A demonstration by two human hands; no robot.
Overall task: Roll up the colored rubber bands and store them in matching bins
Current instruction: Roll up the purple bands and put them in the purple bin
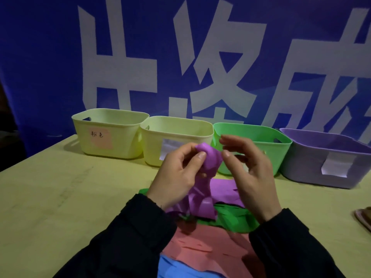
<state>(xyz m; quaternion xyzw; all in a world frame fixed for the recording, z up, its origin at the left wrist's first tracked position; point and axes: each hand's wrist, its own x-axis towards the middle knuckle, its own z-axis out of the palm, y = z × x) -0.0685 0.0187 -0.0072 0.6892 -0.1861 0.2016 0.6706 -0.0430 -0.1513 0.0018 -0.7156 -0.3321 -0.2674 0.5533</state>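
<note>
The left hand (176, 173) pinches the rolled top of a purple band (207, 157) between its thumb and curled fingers, the thumb tip pressed flat on the roll's near face. The right hand (251, 173) is at 3 o'clock from the roll, fingers loosely spread and half bent; its thumb tip touches or nearly touches the roll's right edge, and whether it grips cannot be told. The band is a flat, matte, foam-like strip, wound into a soft coil at the top, its loose tail hanging toward 6 o'clock, so its long axis runs roughly upright, down to the heap below.

Both palms face each other, wrists angled inward, black sleeves (130, 233) running off toward 6 o'clock.

Under the hands lies a pile of the same flat strips on a pale wooden table (50, 197): more purple strips (224, 189), green strips (232, 217) at 5 o'clock from the roll, red strips (200, 245) nearer, and blue strips (174, 267) at the bottom edge.

At 12 o'clock stands a row of four smooth plastic bins with rounded corners and handle slots, side by side: a yellow bin (108, 137) with a pink handwritten label, a second yellow bin (174, 137) with a white label, a green bin (281, 149), and a purple bin (313, 157) with a white label. Behind hangs a blue banner (40, 57) with large white characters.
</note>
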